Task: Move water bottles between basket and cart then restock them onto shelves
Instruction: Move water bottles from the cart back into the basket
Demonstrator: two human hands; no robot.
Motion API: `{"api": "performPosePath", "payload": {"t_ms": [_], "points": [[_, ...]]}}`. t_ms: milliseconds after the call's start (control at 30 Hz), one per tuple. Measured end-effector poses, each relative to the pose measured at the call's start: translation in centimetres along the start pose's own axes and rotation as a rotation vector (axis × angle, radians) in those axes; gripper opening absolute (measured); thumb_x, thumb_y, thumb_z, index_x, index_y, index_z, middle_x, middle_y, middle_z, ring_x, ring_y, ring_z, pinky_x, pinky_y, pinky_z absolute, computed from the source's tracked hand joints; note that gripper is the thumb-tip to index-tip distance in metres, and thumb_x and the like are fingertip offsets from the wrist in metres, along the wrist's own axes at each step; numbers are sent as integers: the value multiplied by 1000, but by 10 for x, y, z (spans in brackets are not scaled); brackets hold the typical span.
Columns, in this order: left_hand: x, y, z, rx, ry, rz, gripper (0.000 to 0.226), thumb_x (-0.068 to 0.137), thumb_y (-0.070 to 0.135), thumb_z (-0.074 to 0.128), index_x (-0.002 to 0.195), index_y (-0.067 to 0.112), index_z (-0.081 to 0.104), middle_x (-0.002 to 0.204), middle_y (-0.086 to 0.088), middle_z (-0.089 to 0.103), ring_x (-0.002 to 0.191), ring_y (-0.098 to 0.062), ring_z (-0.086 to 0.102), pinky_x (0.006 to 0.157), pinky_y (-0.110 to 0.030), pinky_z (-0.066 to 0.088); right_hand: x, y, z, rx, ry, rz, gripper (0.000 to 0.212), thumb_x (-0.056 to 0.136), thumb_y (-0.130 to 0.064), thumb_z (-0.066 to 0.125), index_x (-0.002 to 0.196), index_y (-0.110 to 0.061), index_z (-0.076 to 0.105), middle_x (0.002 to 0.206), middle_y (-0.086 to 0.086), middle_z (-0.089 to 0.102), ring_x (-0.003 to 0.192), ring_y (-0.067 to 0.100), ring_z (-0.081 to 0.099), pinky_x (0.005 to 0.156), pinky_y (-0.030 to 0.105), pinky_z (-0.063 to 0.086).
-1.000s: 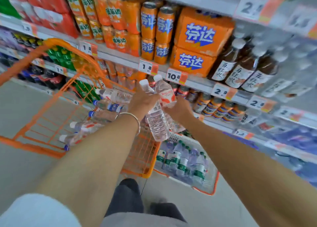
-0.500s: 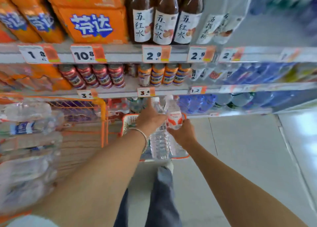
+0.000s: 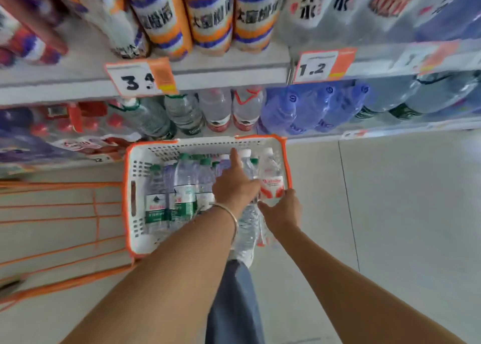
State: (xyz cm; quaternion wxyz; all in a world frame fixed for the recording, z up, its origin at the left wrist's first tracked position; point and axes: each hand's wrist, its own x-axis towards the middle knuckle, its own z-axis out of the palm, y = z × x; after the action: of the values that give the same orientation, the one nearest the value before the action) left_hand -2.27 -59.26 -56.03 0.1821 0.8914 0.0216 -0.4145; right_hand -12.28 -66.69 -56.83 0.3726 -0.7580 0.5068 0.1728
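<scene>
While standing on pale floor tiles [image 3: 403,213] before drink shelves [image 3: 229,76], over white basket [image 3: 138,161] of green-label bottles [image 3: 184,190], gripping clear bottle [image 3: 247,229] in left hand [image 3: 235,187], red-label bottle [image 3: 272,185] in right hand [image 3: 282,211]

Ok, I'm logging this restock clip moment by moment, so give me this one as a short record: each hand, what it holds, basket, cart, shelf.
left hand: grips a clear bottle, index finger stretched out
right hand: grips a red-labelled bottle
where: both bottles are over the right end of the basket
basket: white, orange rim, on the floor, packed with green-labelled bottles
cart: orange wire, left of the basket
bottom shelf: behind the basket, stocked with water bottles
price tag: reads 1.2
</scene>
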Motion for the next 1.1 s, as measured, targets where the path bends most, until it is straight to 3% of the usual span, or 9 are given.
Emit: {"api": "performPosePath", "payload": {"t_ms": [167,233,300,400,467,533,667,833,1100], "points": [[63,10,43,29,-6,-37,128,59,56,81,152,39,-5,124,-10,61,107,-32,62,84,-39,53,65,27,32,-22,4,-4,41,79,-31,76,99,-19,42,108,7,59,105,28,55,84,35,44],[81,3,53,58,-18,-83,126,64,60,78,153,37,-9,128,-8,59,108,-29,62,79,-35,51,80,34,45,-41,-25,-7,40,81,-30,74,101,-18,42,112,7,57,107,28,53,90,39,46],[90,-5,61,25,-19,-115,113,75,56,70,152,37,-10,139,-10,50,114,-31,59,86,-39,53,86,40,59,-75,-108,22,40,83,-24,69,113,-14,45,121,8,54,114,29,52,94,40,46],[90,-18,72,-41,37,-142,99,86,46,61,153,34,-11,159,-18,10,139,-37,32,106,-48,41,87,40,73,-97,-238,136,80,82,-18,66,147,-7,21,151,12,29,138,33,32,112,46,35],[88,-27,77,-83,67,-135,98,90,40,62,153,31,-13,161,-14,-10,148,-35,6,114,-49,27,85,39,75,-118,-280,162,92,84,-16,62,153,-8,2,161,11,8,147,33,14,120,46,21],[86,-33,80,-146,80,-115,96,92,36,59,153,31,-15,160,-11,-17,148,-33,-6,117,-49,18,83,38,75,-129,-315,166,97,84,-15,61,153,-6,-6,162,13,-4,149,32,2,121,43,11],[83,-33,82,-129,84,-84,96,94,46,55,152,28,-19,159,-13,-19,148,-31,-11,117,-50,14,82,35,75,-120,-235,77,93,79,-22,68,152,-14,12,159,13,12,146,32,16,117,50,25],[65,-36,72,-137,136,-54,88,94,45,52,153,31,-12,162,-9,-10,149,-29,-2,116,-48,21,65,17,74,-101,-189,-97,95,88,-40,65,155,-18,2,163,8,1,150,26,2,119,41,14],[9,-66,23,-4,137,-113,71,99,54,31,152,36,-12,162,-7,-11,149,-29,-3,117,-56,17,4,-21,56,-185,-173,-204,98,87,-45,65,155,-24,-2,163,7,-1,150,25,0,118,43,19]]}}
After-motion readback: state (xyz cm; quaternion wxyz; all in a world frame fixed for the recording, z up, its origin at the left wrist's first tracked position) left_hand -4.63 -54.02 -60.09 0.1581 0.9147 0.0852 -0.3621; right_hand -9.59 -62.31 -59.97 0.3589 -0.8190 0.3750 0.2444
